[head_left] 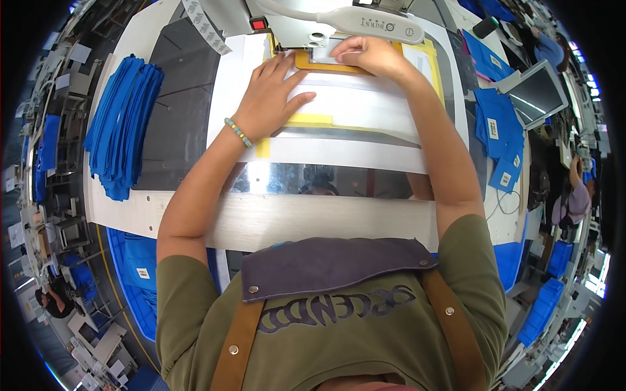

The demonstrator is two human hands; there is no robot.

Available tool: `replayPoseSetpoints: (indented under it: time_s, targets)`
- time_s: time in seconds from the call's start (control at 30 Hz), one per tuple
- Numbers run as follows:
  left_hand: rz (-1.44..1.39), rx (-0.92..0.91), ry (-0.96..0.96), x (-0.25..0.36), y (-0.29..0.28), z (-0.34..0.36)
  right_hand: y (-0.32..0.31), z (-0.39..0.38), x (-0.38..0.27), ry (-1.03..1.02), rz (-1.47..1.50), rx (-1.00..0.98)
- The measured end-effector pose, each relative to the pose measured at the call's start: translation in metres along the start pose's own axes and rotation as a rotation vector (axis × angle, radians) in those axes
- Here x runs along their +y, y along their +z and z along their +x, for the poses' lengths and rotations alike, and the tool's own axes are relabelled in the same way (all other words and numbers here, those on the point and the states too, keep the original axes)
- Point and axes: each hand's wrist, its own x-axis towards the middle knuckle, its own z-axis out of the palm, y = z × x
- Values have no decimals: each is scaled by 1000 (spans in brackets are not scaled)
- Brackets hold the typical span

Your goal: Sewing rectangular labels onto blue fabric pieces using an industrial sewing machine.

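We see the left hand [268,91] lying palm down on a white sheet [365,107], its fingers spread wide and its thumb pointing right, with nothing in its grasp. Its fingertips reach the left end of an orange-edged frame [302,60], which lies just beyond and to the right of that hand, at the far middle of the tabletop [326,218]. We cannot tell whether those fingertips touch the frame.

The right hand [375,56] is at the frame's right part, fingers bent, thumb and forefinger drawn close together over a pale panel [321,56] inside the orange edge. We cannot tell whether they have hold of anything (the panel is too bright to read clearly). So the frame lies between the two hands, nearly under the right one.

Just beyond it we find a white lamp [365,25] reaching in from the far side. A yellow strip [310,120] lies on the white sheet, to the right of the left wrist, which wears a beaded bracelet [237,132]. Farther left, well apart from the hands, rests a stack of blue cloth [124,124]; on the right we see labelled blue pieces [497,124] beside a tilted screen [538,94].
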Motion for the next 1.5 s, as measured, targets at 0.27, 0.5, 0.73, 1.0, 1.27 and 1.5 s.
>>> replayPoseSetpoints:
  time_s: [0.27,0.5,0.73,1.0,1.27,1.5]
  targets:
    - [41,48,-1,-8,9,-2,-69,-21,8,5,-279,-25]
    - [40,51,7,-7,11,0,-69,-11,16,59,-423,-236]
    - [40,52,0,-5,9,-1,-67,-2,2,119,-539,-327]
    - [27,50,-19,-6,10,-4,-48,-10,-35,72,-1045,-288]
    - [-21,63,-7,-6,6,-3,-28,-5,-12,-100,-750,-68]
    - [-171,167,58,-8,5,-4,-30,-30,-6,-325,-768,65]
